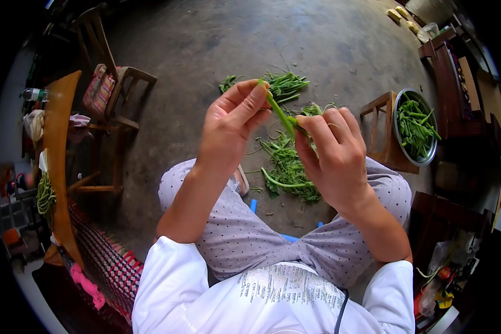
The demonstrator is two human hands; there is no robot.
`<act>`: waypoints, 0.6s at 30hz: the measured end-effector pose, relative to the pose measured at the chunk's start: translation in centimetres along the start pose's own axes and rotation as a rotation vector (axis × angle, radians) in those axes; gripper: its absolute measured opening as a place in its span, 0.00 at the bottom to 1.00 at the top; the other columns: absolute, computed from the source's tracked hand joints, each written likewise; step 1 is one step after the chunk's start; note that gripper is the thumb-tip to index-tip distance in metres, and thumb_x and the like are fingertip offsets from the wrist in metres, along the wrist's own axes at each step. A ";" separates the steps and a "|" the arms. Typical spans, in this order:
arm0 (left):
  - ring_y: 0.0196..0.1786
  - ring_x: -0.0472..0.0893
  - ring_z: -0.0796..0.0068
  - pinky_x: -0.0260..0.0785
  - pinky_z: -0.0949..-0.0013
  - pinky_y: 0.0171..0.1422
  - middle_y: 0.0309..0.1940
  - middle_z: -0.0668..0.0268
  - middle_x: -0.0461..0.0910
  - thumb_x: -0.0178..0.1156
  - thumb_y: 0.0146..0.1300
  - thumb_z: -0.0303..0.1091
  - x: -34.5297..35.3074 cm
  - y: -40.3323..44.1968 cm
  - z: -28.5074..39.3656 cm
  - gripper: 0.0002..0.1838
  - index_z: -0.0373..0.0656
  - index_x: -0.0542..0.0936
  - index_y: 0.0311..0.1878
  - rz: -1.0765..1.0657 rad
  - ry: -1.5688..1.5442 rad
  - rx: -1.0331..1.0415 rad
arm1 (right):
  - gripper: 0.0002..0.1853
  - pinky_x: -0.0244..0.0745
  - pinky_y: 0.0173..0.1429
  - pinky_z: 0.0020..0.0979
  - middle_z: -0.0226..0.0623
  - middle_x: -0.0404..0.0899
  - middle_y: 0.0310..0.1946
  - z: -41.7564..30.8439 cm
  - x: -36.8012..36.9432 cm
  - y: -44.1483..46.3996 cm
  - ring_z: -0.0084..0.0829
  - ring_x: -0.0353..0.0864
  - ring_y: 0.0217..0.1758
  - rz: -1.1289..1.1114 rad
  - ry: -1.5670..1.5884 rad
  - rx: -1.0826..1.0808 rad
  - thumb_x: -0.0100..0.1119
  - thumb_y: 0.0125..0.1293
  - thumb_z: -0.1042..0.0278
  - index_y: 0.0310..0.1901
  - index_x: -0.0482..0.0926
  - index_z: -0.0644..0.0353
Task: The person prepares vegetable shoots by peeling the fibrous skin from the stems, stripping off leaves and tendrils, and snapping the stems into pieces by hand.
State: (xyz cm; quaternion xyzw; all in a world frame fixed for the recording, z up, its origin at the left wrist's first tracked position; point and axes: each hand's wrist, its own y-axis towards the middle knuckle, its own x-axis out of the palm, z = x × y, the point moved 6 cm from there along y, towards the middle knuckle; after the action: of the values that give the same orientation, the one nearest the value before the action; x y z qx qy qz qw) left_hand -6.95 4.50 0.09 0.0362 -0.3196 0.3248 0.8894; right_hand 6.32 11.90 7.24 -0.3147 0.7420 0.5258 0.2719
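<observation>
Both hands up, pinching
Elbows bent, the left hand sits slightly higher—thumb pressed toward its forefinger; the right hand shows its back, fingers curled inward—both forearms bare, slanting toward each other.

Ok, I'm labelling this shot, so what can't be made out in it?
In the head view:
- Shirt print: too small to read.
- Metal bowl: bottom hidden by green stalks.
- Blue tubing: mostly hidden by the legs.
- Floor greens: partly hidden by the right hand.
</observation>
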 end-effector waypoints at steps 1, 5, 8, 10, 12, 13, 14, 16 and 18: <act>0.43 0.80 0.80 0.75 0.77 0.49 0.41 0.66 0.80 0.57 0.66 0.33 -0.2 0.1 0.6 0.11 0.40 0.77 0.48 0.018 -0.002 0.024 | 0.08 0.68 0.38 0.36 0.35 0.69 0.27 0.0 -0.1 0.0 0.36 0.70 0.33 -0.001 0.003 -0.004 0.62 0.49 0.76 0.31 0.73 0.60; 0.47 0.80 0.72 0.76 0.70 0.53 0.42 0.61 0.80 0.56 0.66 0.34 -2.5 0.8 3.1 0.11 0.39 0.77 0.46 0.035 -0.133 0.114 | 0.09 0.67 0.36 0.36 0.36 0.69 0.26 0.7 -0.2 -0.2 0.37 0.70 0.31 -0.030 0.090 0.028 0.63 0.48 0.79 0.31 0.73 0.61; 0.45 0.81 0.67 0.75 0.64 0.57 0.38 0.59 0.80 0.54 0.67 0.34 -7.1 1.6 6.7 0.09 0.38 0.75 0.44 0.205 -0.190 0.253 | 0.07 0.66 0.32 0.35 0.37 0.69 0.24 2.2 -0.1 -0.5 0.35 0.70 0.28 -0.085 0.252 0.194 0.62 0.51 0.78 0.31 0.74 0.62; 0.41 0.80 0.67 0.73 0.59 0.61 0.33 0.61 0.77 0.52 0.68 0.33 -10.6 1.4 8.9 0.08 0.38 0.74 0.40 0.376 -0.191 0.413 | 0.06 0.65 0.30 0.32 0.37 0.69 0.24 3.1 0.0 -0.8 0.32 0.69 0.26 -0.105 0.364 0.316 0.62 0.51 0.78 0.31 0.74 0.63; 0.29 0.71 0.79 0.70 0.74 0.40 0.28 0.68 0.71 0.53 0.68 0.33 -10.4 0.6 10.4 0.05 0.42 0.73 0.38 0.468 -0.060 0.546 | 0.05 0.60 0.26 0.24 0.30 0.68 0.19 4.5 0.5 -1.3 0.19 0.65 0.21 -0.107 0.544 0.467 0.61 0.54 0.76 0.31 0.76 0.65; 0.24 0.66 0.83 0.64 0.80 0.31 0.26 0.70 0.69 0.54 0.68 0.33 -9.7 0.1 11.0 0.04 0.44 0.74 0.38 0.434 0.016 0.594 | 0.05 0.60 0.26 0.24 0.30 0.68 0.19 4.9 0.5 -1.4 0.19 0.65 0.21 -0.105 0.540 0.468 0.61 0.54 0.76 0.31 0.76 0.65; 0.21 0.58 0.86 0.49 0.80 0.25 0.21 0.73 0.63 0.56 0.67 0.36 -8.5 -0.2 10.5 0.09 0.39 0.76 0.41 0.431 0.170 0.526 | 0.05 0.59 0.26 0.22 0.26 0.68 0.19 5.5 1.1 -1.8 0.16 0.64 0.21 -0.147 0.693 0.588 0.62 0.56 0.75 0.31 0.76 0.65; 0.18 0.56 0.91 0.46 0.82 0.21 0.18 0.79 0.64 0.64 0.61 0.35 -4.7 -0.6 7.3 0.09 0.42 0.79 0.40 0.239 0.387 0.344 | 0.07 0.57 0.25 0.17 0.19 0.69 0.19 5.8 1.7 -2.1 0.09 0.62 0.23 -0.181 0.903 0.711 0.62 0.61 0.71 0.32 0.78 0.66; 0.18 0.57 0.94 0.46 0.83 0.19 0.30 0.75 0.79 0.67 0.57 0.33 0.1 -1.1 3.6 0.08 0.44 0.82 0.38 -0.135 0.653 0.295 | 0.08 0.57 0.25 0.17 0.19 0.70 0.20 6.0 1.9 -2.2 0.10 0.63 0.23 -0.167 0.963 0.766 0.62 0.61 0.70 0.35 0.79 0.66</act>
State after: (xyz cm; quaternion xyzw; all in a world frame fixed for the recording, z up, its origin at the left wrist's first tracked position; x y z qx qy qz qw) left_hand -8.16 2.73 3.19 0.0793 0.0346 0.3026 0.9492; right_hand 7.19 16.74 2.70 -0.4534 0.8904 -0.0020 0.0404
